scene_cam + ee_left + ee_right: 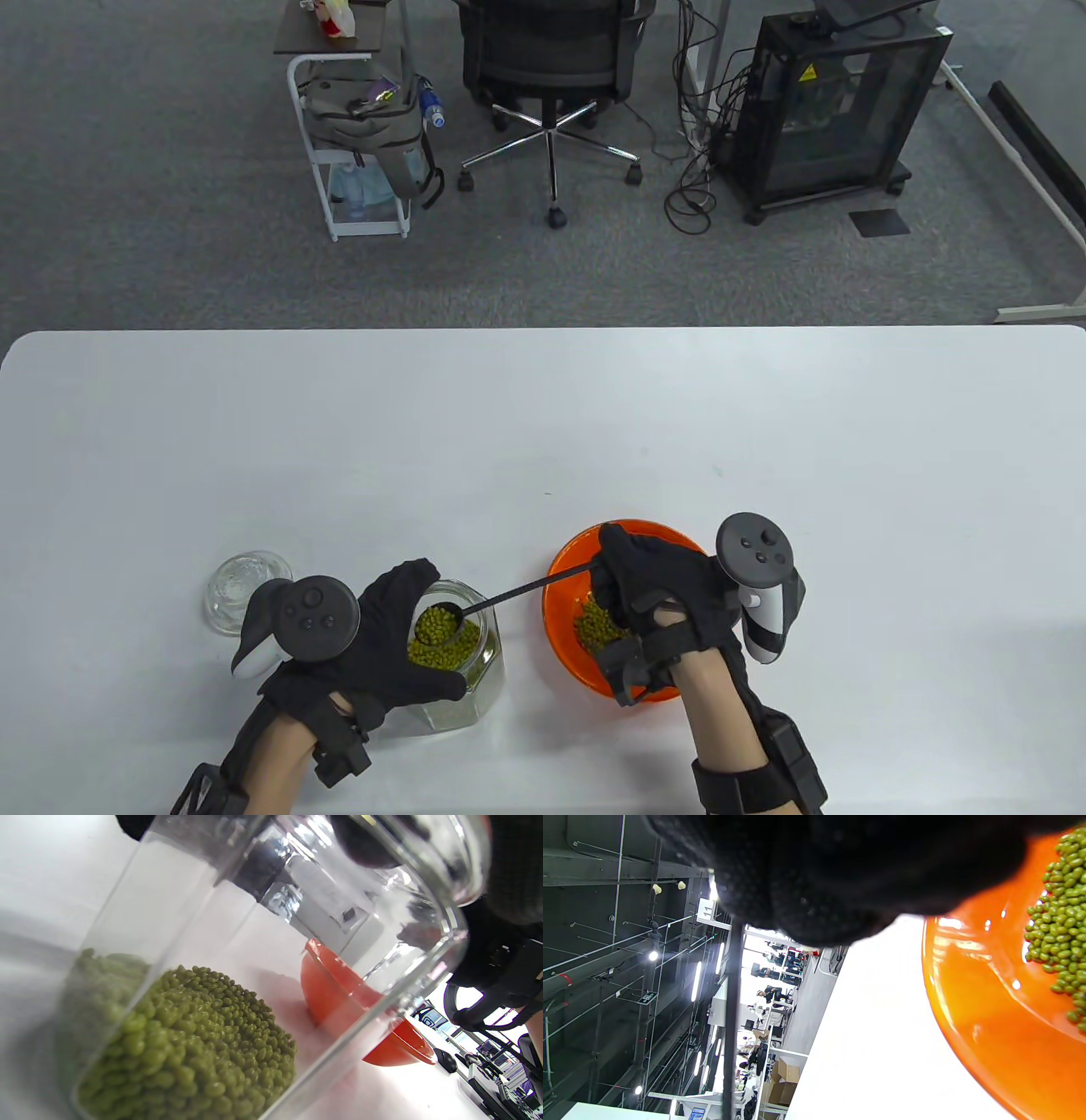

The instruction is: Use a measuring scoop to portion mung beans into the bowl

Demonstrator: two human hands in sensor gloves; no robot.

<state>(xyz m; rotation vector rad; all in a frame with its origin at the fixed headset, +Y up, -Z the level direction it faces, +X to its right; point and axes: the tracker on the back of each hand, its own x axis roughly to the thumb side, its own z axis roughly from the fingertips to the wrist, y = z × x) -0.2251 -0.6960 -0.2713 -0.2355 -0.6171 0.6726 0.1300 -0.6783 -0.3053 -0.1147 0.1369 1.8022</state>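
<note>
**Loaded scoop at jar mouth, bowl partly filled**

White table [543, 424] in an office; grey carpet, a swivel chair [550, 59] and a black cabinet [836, 106] stand beyond its far edge.

Left hand [382, 645] is wrapped around a clear glass jar [462, 671], fingers curled about its rim and side. The jar stands on the table and holds mung beans [186, 1052] in its lower part.

Right hand [657, 594] hovers over an orange bowl [564, 628] and grasps the far end of a long black handle. The scoop [441, 626] at the other end sits at the jar mouth, heaped with beans.

The bowl stands just right of the jar and holds 1 small pile of beans [1062, 921].

A glass lid [242, 590] lies on the table, left of the jar.
</note>
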